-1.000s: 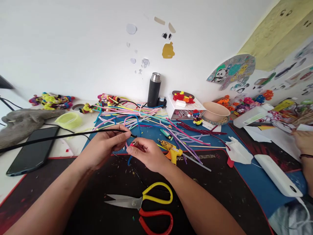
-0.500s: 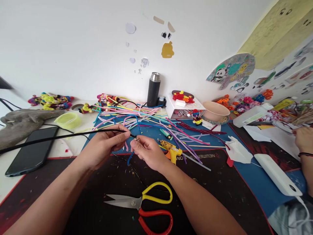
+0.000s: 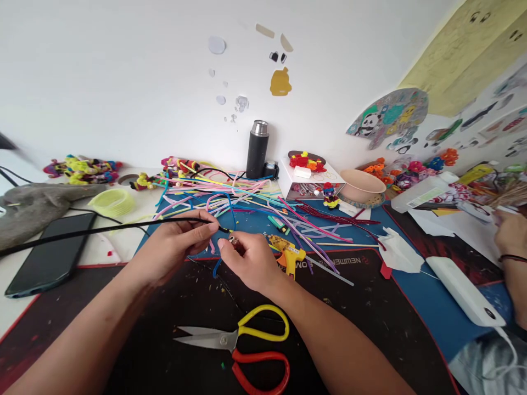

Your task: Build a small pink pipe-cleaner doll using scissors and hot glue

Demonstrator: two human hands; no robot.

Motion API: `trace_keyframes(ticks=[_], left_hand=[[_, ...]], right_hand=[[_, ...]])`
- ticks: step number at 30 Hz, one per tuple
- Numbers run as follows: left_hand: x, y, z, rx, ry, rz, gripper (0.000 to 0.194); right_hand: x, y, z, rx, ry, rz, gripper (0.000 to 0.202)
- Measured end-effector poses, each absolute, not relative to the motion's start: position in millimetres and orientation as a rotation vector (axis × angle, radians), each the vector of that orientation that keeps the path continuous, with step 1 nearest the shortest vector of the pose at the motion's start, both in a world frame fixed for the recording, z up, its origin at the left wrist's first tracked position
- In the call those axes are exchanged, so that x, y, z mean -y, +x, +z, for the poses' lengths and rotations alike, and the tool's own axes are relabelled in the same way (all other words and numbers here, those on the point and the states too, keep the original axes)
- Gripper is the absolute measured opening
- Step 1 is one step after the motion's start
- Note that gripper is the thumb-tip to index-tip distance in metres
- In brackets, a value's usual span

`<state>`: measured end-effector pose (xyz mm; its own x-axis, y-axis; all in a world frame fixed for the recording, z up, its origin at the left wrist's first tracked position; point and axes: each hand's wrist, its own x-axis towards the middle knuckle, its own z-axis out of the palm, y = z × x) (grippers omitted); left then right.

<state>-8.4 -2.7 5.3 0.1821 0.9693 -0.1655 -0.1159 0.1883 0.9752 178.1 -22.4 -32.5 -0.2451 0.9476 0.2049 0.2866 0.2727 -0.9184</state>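
My left hand [image 3: 187,238] pinches a long black pipe cleaner [image 3: 119,224] near its right end. The rest of the pipe cleaner stretches out to the left edge of the view, over the phone. Just right of its tip, my right hand [image 3: 251,258] is closed around a small thing with a metal end that looks like a lighter [image 3: 234,240]; the fingers hide most of it. Below the hands lie scissors [image 3: 224,339] with one yellow and one red handle, blades pointing left. A yellow glue gun [image 3: 289,253] rests just beyond my right wrist.
Many coloured pipe cleaners [image 3: 247,189] are spread behind my hands. A black thermos [image 3: 257,151] and a white box [image 3: 294,186] stand by the wall. At left lies a phone [image 3: 51,252]. On the right are a white power bank [image 3: 465,291] and another person's hand [image 3: 510,230].
My right hand has turned slightly and drawn a little away from the pipe cleaner's tip, showing more of the metal end. My left hand stays nearly in place.
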Motion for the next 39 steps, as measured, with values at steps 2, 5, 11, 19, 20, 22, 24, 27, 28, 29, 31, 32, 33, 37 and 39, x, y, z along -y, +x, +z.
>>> trace_keyframes(ticks=[2, 5, 11, 19, 20, 22, 24, 27, 28, 29, 31, 32, 33, 37, 39], left_hand=[[4, -8, 6, -1.06, 1.054, 1.009, 0.055], [5, -8, 7, -1.041, 1.057, 0.989, 0.053], [5, -8, 5, -1.034, 1.087, 0.957, 0.051], [4, -9, 2, -1.008, 1.13, 0.922, 0.049], [4, -9, 2, -1.002, 1.14, 0.919, 0.047], [5, -10, 1, -0.996, 1.155, 0.917, 0.045], [5, -10, 1, -1.007, 1.155, 0.927, 0.043], [4, -8, 3, -1.04, 1.12, 0.986, 0.044], [3, -8, 4, -1.05, 1.107, 1.008, 0.045], [3, -7, 5, -1.056, 1.099, 1.024, 0.047], [2, -6, 6, -1.065, 1.1, 1.033, 0.047], [2, -6, 6, -1.068, 1.106, 1.032, 0.047], [2, -6, 6, -1.072, 1.111, 1.032, 0.047], [1, -7, 2, -1.075, 1.12, 1.045, 0.046], [1, -8, -1, -1.068, 1.125, 1.05, 0.045]], right_hand=[[23, 177, -31, 1.727, -1.161, 0.939, 0.048], [23, 176, -29, 1.734, -1.183, 0.908, 0.044], [22, 175, -27, 1.736, -1.205, 0.905, 0.038], [20, 176, -36, 1.731, -1.247, 0.853, 0.037], [19, 176, -37, 1.73, -1.249, 0.85, 0.037], [19, 175, -37, 1.734, -1.251, 0.848, 0.035], [19, 175, -37, 1.737, -1.249, 0.844, 0.036], [19, 175, -35, 1.736, -1.238, 0.846, 0.039], [19, 176, -34, 1.733, -1.238, 0.848, 0.04], [19, 176, -33, 1.731, -1.239, 0.849, 0.042], [19, 177, -33, 1.73, -1.245, 0.85, 0.042], [19, 177, -33, 1.729, -1.25, 0.852, 0.042], [19, 177, -33, 1.729, -1.253, 0.857, 0.042], [18, 177, -35, 1.734, -1.26, 0.869, 0.044], [18, 177, -35, 1.752, -1.252, 0.883, 0.044]])
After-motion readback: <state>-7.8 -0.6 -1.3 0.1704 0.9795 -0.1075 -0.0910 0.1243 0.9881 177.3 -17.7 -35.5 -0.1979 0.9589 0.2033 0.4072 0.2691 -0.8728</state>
